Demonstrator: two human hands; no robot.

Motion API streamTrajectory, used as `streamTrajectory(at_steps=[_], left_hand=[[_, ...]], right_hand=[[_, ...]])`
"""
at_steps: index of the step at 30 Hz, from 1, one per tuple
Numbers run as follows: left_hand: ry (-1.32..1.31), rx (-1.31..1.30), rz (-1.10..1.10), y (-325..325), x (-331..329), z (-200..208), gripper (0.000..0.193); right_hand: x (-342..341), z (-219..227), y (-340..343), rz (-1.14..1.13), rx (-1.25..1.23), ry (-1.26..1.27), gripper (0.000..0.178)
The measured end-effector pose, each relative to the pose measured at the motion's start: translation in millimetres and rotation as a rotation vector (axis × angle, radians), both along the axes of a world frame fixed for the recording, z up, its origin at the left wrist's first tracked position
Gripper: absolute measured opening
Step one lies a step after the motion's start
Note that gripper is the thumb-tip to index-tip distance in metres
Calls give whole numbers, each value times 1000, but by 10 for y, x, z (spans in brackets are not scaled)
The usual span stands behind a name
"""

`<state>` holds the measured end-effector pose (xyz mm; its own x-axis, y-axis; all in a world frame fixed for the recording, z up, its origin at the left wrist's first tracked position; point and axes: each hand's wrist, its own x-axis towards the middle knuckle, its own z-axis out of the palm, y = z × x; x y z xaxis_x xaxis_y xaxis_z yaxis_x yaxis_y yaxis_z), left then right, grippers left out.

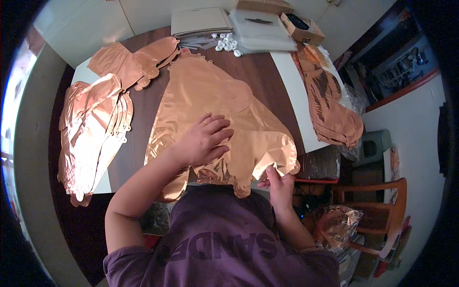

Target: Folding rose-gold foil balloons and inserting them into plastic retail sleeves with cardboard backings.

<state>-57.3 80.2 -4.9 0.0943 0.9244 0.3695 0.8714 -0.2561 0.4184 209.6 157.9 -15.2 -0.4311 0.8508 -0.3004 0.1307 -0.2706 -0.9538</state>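
Note:
A large flat, uninflated copper-coloured foil balloon lies on the dark wooden table in front of me, its near edge hanging by my body. My left hand rests palm down on the middle of the foil, fingers spread, a ring on one finger. At the near right corner, my right hand pinches the balloon's edge between thumb and fingers. The foil is creased and lifted there. Small tabs line the balloon's far end.
Stacks of flat copper foil balloons lie at the left, far left and right. Behind are white cardboard sheets, small white rolls, transparent plastic bags and an open box. A wooden chair stands at right.

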Motion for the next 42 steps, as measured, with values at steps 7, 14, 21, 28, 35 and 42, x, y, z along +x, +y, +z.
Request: streamTrajectory(at_steps=[7, 14, 21, 28, 35, 42], left_hand=[[65, -20, 35, 3, 31, -4, 45], [159, -54, 7, 23, -56, -29, 58], [259, -120, 24, -33, -48, -36, 60], [245, -103, 23, -6, -40, -73, 62], [216, -80, 36, 10, -56, -120, 55], [141, -98, 29, 8, -24, -21, 52]], right_hand=[[-94, 230, -3, 115, 1002, -342, 12], [-341, 301, -216, 608, 1467, 6, 17], [-337, 247, 454, 483, 1233, -165, 19], [-580, 67, 483, 643, 1486, -386, 43], [-630, 92, 442, 724, 1490, -465, 55], [-635, 131, 433, 786, 1461, -532, 62]])
